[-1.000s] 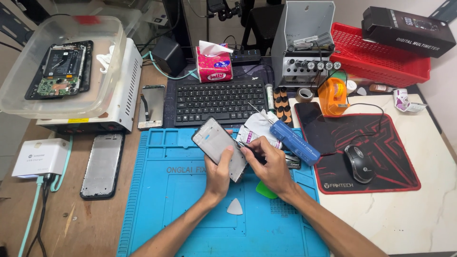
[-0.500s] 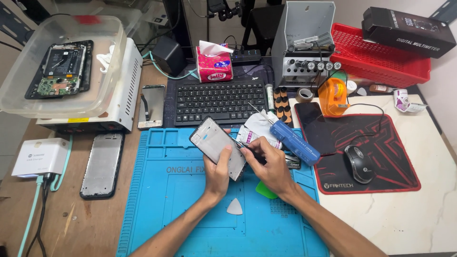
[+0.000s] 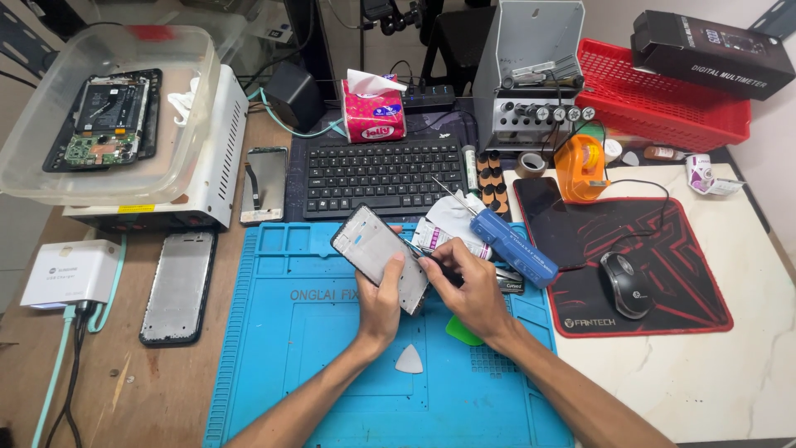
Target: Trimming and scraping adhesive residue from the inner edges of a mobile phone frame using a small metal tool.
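You hold a phone frame (image 3: 380, 257) tilted above the blue work mat (image 3: 332, 373) and work on it with a thin dark tool (image 3: 431, 264).

Your left hand (image 3: 383, 309) is wrapped around the frame's lower end, thumb pressed on its pale face, so the frame is off the mat and slants up to the left. Your right hand (image 3: 473, 286) pinches the tool between thumb and fingers, its tip at the frame's right edge. A white triangular pick (image 3: 409, 360) lies on the mat just below your wrists, and a green pick (image 3: 461, 332) peeks out under the right one. Just beyond the right hand a blue electric screwdriver (image 3: 512, 246) rests on the surface, with the black keyboard (image 3: 383, 175) behind it. Well to the left another phone frame (image 3: 179, 286) lies flat on the wood; the mouse (image 3: 623, 284) sits on its red and black pad (image 3: 663, 249) to the right.
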